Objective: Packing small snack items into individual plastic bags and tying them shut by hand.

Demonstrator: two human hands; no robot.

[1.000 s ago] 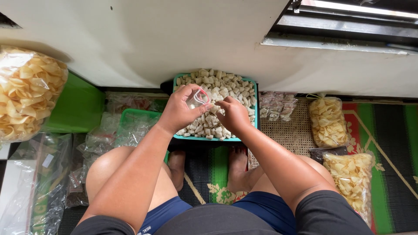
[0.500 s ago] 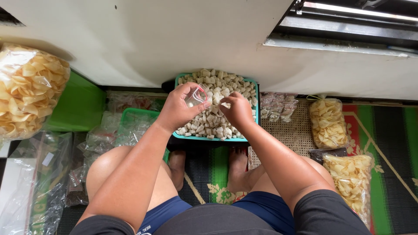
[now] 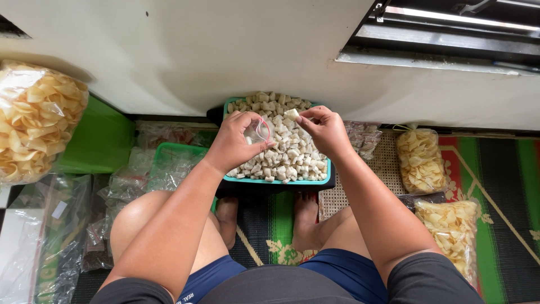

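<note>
— While you look down from the head camera, what is your left hand (image 3: pixel 235 145) holding?
— A small clear bag (image 3: pixel 256 130), pinched open above the teal tray (image 3: pixel 275 180) of pale cracker pieces.
— And your right hand (image 3: pixel 326 130)?
— Its fingertips grip one cracker piece (image 3: pixel 291 114), just beside the bag.

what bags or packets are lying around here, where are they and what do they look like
small clear bag: in left hand, red strip at mouth
big clear bag of yellow chips: far left, bulging
two chip bags: right, on mat
empty clear bags: lower left, flat
</note>
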